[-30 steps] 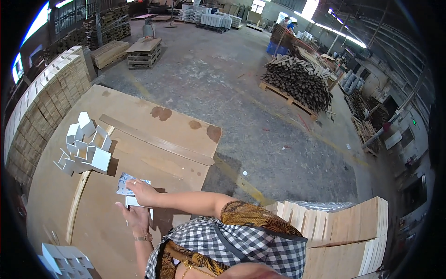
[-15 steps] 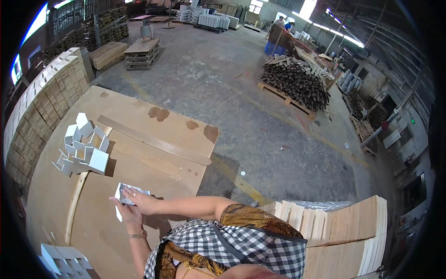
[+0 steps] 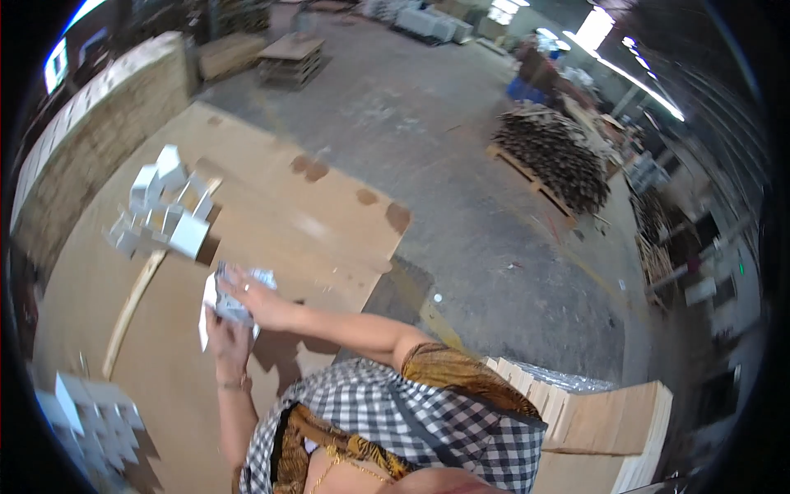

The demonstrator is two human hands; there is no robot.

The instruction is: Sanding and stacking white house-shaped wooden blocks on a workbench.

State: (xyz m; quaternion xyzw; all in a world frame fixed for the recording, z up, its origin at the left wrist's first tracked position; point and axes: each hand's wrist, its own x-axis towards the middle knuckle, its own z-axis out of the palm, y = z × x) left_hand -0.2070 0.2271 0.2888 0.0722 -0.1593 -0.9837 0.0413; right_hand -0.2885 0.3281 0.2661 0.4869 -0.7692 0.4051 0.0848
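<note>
A white cardboard piece with a grey printed side (image 3: 234, 308), probably a small box, is held between my two hands above the brown table board. My left hand (image 3: 230, 344) grips its near edge from below, thumb and fingers around it. Over the top lies my right hand (image 3: 262, 303), its fingers pressed on the printed side. Part of the piece is hidden by my fingers, and motion blurs it. Beyond my hands, a loose heap of white open box pieces (image 3: 189, 236) lies on the brown board (image 3: 284, 247).
A wooden strip (image 3: 134, 311) lies left of my hands. White slotted pieces (image 3: 95, 407) are stacked at the near left. Stacked wood (image 3: 107, 123) walls the far left. Pale boards (image 3: 605, 418) are piled at my right. A pallet of dark sticks (image 3: 553, 156) stands across the floor.
My view has shifted, so the table and my hands sit higher in the picture. The white piece has turned a little in my hands, showing more of its white panel and printed side.
</note>
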